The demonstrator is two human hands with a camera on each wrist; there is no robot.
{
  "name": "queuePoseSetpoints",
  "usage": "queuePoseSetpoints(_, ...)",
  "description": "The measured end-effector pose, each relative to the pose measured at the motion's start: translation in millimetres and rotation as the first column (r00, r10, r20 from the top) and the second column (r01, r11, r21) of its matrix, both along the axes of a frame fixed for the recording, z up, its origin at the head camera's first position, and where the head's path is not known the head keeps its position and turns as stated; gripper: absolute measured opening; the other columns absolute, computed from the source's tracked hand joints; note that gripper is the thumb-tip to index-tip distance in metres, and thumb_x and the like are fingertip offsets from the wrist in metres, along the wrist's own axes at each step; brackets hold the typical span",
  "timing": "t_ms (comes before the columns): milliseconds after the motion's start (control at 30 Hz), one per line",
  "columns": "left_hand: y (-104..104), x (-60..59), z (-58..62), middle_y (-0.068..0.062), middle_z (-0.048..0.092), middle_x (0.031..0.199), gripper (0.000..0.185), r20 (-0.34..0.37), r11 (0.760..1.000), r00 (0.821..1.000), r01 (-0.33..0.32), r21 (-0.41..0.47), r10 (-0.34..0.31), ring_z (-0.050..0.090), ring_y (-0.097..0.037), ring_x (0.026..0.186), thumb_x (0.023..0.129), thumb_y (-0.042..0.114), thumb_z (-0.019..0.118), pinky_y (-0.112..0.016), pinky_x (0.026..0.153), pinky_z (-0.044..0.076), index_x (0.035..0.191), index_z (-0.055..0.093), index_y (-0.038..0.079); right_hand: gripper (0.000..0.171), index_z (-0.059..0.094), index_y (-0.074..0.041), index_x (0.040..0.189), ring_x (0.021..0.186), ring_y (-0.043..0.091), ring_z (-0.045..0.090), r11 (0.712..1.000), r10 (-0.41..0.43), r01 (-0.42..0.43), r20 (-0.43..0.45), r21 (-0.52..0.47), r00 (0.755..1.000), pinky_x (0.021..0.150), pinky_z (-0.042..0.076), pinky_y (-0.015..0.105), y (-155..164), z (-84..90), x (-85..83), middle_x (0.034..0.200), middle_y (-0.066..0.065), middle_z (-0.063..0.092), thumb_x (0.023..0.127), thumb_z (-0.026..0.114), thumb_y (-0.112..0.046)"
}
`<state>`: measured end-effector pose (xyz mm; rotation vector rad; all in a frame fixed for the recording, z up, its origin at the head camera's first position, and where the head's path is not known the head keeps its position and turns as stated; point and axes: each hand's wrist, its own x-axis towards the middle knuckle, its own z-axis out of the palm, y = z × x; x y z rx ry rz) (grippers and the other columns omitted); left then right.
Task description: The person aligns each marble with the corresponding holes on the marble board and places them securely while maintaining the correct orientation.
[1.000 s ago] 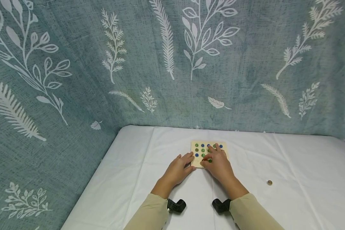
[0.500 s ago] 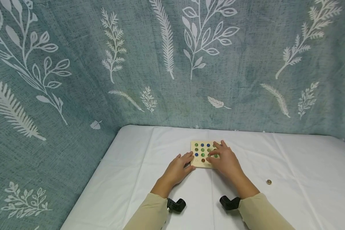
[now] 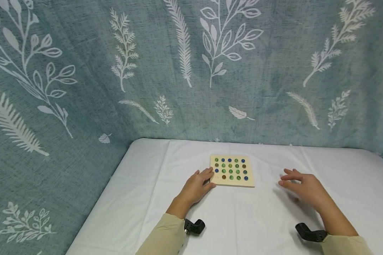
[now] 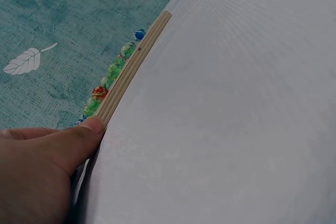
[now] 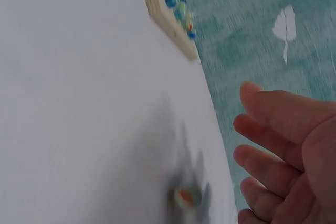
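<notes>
A pale wooden board [image 3: 233,181] lies on the white cloth, with rows of green, blue and amber glass marbles in its hollows. At its front left corner, one hollow [image 3: 216,177] shows bare wood. My left hand [image 3: 194,186] rests at the board's left edge, fingers extended over that edge; in the left wrist view its thumb [image 4: 93,125] touches the corner. Well to the right, my right hand [image 3: 306,187] hovers over the cloth, fingers loosely bent and holding nothing. Close below it, a single marble [image 3: 296,200] lies on the cloth, blurred in the right wrist view.
White cloth [image 3: 252,219] covers the table. Behind it hangs a teal curtain [image 3: 191,106] with white leaf prints, which also runs down the left side. Each wrist carries a black camera mount [image 3: 194,226].
My right hand has left the board and moved right, over toward the loose marble. An amber marble now shows in the front row where its fingers were. The left hand stays put.
</notes>
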<state>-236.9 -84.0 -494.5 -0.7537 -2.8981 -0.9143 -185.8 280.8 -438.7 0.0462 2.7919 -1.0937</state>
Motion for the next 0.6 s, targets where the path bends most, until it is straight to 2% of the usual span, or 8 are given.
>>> queuePoseSetpoints(133, 0.0, 0.1, -0.9, 0.003, 0.041, 0.155, 0.056, 0.002, 1.000, 1.000, -0.002, 0.008, 0.002, 0.040, -0.015, 0.143, 0.095, 0.034, 0.065, -0.037, 0.125, 0.024, 0.145, 0.050, 0.012, 0.073, 0.062, 0.000, 0.131, 0.146, 0.049, 0.016, 0.998, -0.043, 0.045, 0.050, -0.045, 0.998, 0.108, 0.023, 0.074, 22.3, -8.5, 10.4, 0.157, 0.018, 0.030, 0.089, 0.063, -0.060)
queuePoseSetpoints(267, 0.0, 0.3, -0.7, 0.004, 0.042, 0.155, 0.056, 0.001, 1.000, 1.000, -0.004, 0.013, 0.004, 0.040, -0.015, 0.143, 0.095, 0.034, 0.066, -0.037, 0.125, 0.024, 0.145, 0.051, 0.012, 0.072, 0.066, -0.002, 0.127, 0.145, 0.048, 0.019, 0.997, -0.057, 0.061, 0.079, -0.054, 0.995, 0.109, 0.024, 0.073, 32.4, -13.6, 17.4, 0.155, 0.016, 0.032, 0.087, 0.064, -0.062)
queuePoseSetpoints(433, 1.0, 0.6, 0.3, 0.004, 0.041, 0.155, 0.056, 0.006, 1.000, 1.000, -0.006, 0.012, 0.006, 0.039, -0.015, 0.143, 0.095, 0.034, 0.065, -0.037, 0.125, 0.024, 0.145, 0.050, 0.013, 0.062, 0.072, -0.005, 0.116, 0.145, 0.048, 0.018, 0.997, -0.037, 0.043, 0.102, -0.058, 0.994, 0.110, 0.024, 0.072, 40.5, -17.0, 24.6, 0.155, 0.016, 0.033, 0.085, 0.067, -0.060)
queuePoseSetpoints(600, 1.4, 0.4, 0.4, 0.004, 0.041, 0.155, 0.057, 0.010, 1.000, 1.000, -0.006, 0.013, 0.006, 0.039, -0.015, 0.143, 0.095, 0.033, 0.066, -0.036, 0.125, 0.024, 0.145, 0.050, 0.013, 0.059, 0.072, -0.005, 0.117, 0.143, 0.049, 0.020, 0.998, -0.018, 0.023, 0.081, -0.059, 0.997, 0.110, 0.025, 0.071, 42.7, -20.6, 29.6, 0.154, 0.017, 0.034, 0.084, 0.072, -0.054)
